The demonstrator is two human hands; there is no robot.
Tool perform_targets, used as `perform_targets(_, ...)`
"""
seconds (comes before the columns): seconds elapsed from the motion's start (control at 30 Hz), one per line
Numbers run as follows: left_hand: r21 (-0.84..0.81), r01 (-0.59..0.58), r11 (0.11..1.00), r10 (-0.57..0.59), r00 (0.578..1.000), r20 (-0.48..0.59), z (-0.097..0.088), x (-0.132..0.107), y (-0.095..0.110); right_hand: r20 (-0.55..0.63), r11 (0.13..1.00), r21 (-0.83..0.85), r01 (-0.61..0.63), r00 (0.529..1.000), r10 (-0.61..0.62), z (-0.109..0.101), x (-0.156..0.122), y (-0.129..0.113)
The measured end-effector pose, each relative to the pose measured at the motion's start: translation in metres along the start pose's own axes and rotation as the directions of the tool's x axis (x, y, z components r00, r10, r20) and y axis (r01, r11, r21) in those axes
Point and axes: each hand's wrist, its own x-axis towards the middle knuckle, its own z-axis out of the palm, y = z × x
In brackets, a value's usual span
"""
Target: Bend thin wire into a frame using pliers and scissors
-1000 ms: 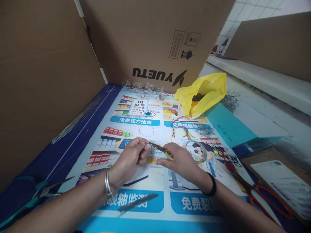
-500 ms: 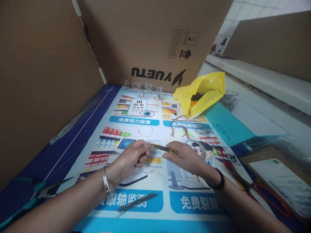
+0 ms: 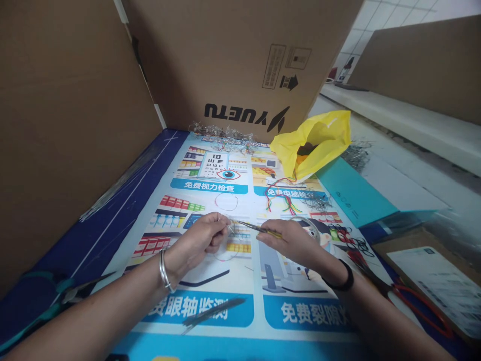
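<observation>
My left hand is closed in a pinch on a thin wire loop that hangs down over the printed poster. My right hand is closed on a slim yellow-handled tool, whose dark tip points left and meets the wire at my left fingertips. Both hands hover just above the poster in the middle of the view. A silver bangle sits on my left wrist and a dark band on my right.
Cardboard walls stand at the back and left. A yellow plastic bag, coloured cords, another wire loop, a teal folder, red-handled scissors, green-handled pliers and a metal strip lie around.
My right hand has drawn slightly right and up, and the tool's tip now reaches the wire loop held by my left hand. The loop now shows more clearly below my left fingers.
</observation>
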Motion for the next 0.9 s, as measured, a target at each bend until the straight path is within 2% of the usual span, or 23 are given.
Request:
perform_targets(0.17, -0.126, -0.145, 0.981, 0.127, 0.981, -0.146, -0.002, 0.003, 0.001, -0.025, 1.000, 0.016, 0.013, 1.000, -0.012, 0.000, -0.001, 0.001)
perform_targets(0.4, -0.263, -0.290, 0.920, 0.232, 0.945, -0.229, -0.006, 0.005, 0.002, 0.007, 0.999, 0.030, 0.038, 0.999, -0.039, 0.008, -0.009, -0.002)
perform_targets(0.63, -0.298, -0.291, 0.909, 0.234, 0.949, -0.211, 0.000, 0.001, 0.000, 0.008, 0.998, 0.047, 0.035, 0.999, -0.036, 0.014, -0.009, -0.009)
perform_targets(0.77, -0.293, -0.259, 0.920, 0.206, 0.958, -0.201, 0.004, 0.000, 0.000, 0.022, 0.996, 0.077, 0.038, 0.999, -0.040, 0.011, -0.008, -0.007)
perform_targets(0.9, -0.302, -0.292, 0.908, 0.234, 0.948, -0.216, 0.001, 0.002, -0.001, 0.050, 0.991, 0.128, 0.037, 0.998, -0.044, 0.006, -0.008, -0.002)
